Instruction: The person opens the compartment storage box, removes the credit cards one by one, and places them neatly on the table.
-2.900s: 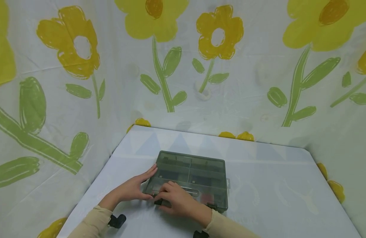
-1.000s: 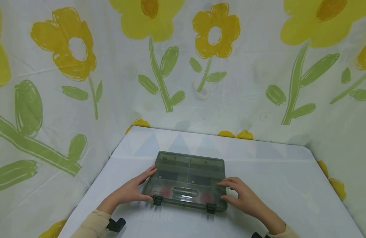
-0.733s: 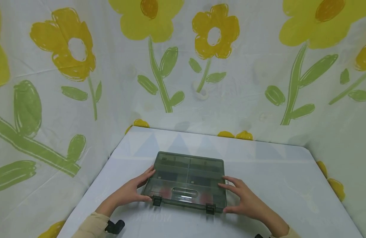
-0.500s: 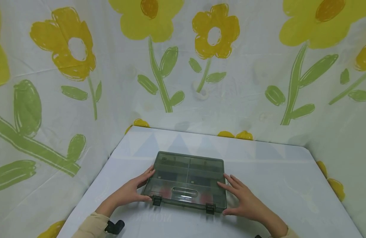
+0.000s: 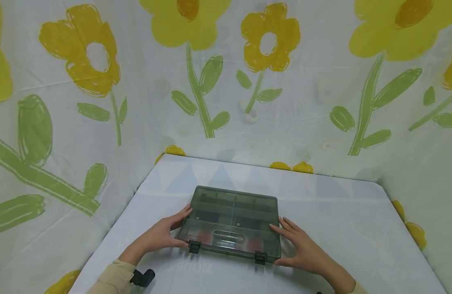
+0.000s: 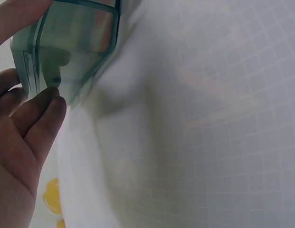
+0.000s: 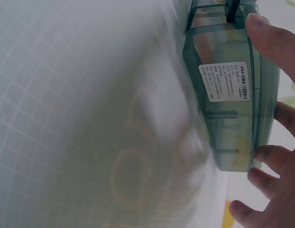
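A translucent dark green compartment box (image 5: 229, 216) lies on the table with its lid down. Two dark latches, the left latch (image 5: 194, 247) and the right latch (image 5: 260, 257), sit along its front edge. My left hand (image 5: 157, 234) holds the left side, thumb by the front corner and fingers along the edge. On the opposite side, my right hand (image 5: 303, 247) grips with its thumb at the front corner and fingers spread over the lid's rim. In the right wrist view, a white printed label (image 7: 225, 81) shows on the box's side. Reddish items show through the front compartments.
The white table (image 5: 343, 237) has faint printed shapes. Curtains with yellow flowers (image 5: 268, 43) rise behind it and on both sides. A black wrist-worn device (image 5: 143, 277) sits by the left sleeve.
My right hand has left the left latch and moved to the box's right side, its thumb dropping to the front corner. My left hand and the box stay nearly where they were.
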`<control>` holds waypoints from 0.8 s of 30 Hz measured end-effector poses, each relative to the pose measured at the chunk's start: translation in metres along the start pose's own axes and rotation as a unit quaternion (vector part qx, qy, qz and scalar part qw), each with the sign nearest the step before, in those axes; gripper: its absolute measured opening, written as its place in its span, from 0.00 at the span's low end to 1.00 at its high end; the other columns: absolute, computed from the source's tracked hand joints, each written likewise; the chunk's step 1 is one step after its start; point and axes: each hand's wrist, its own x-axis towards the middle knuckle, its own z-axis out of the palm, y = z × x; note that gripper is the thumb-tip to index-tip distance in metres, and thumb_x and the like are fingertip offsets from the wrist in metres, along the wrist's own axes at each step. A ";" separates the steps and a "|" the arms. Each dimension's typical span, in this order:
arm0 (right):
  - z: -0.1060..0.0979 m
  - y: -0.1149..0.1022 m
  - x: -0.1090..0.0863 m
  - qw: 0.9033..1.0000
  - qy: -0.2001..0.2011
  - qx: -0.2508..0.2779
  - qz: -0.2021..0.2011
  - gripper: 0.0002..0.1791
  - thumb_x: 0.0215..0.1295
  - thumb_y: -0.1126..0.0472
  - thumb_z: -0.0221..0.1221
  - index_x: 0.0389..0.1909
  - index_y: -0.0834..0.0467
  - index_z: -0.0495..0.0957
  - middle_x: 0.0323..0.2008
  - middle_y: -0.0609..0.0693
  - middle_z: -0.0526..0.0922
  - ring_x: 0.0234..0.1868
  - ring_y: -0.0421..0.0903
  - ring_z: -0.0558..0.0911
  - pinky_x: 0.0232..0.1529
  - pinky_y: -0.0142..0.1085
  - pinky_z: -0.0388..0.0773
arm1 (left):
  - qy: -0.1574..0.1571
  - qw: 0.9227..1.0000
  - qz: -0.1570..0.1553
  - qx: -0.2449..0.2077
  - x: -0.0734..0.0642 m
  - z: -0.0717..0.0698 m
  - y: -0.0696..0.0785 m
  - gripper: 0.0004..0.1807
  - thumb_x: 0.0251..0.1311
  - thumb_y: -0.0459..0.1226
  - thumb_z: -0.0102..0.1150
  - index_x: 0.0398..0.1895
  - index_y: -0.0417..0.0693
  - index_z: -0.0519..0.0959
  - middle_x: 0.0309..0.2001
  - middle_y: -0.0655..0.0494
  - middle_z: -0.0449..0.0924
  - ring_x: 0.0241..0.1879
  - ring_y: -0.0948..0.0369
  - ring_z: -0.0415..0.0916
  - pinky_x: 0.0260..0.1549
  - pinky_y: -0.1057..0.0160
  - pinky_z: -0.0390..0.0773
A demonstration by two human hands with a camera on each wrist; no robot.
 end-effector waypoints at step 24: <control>-0.039 -0.009 0.013 1.000 -0.005 0.016 0.002 0.40 0.58 0.40 0.72 0.72 0.46 0.72 0.72 0.60 0.69 0.70 0.67 0.68 0.55 0.70 0.75 | 0.022 0.999 0.015 0.020 0.007 -0.027 0.017 0.50 0.59 0.53 0.72 0.79 0.43 0.60 0.78 0.46 0.56 0.72 0.42 0.64 0.66 0.35 0.70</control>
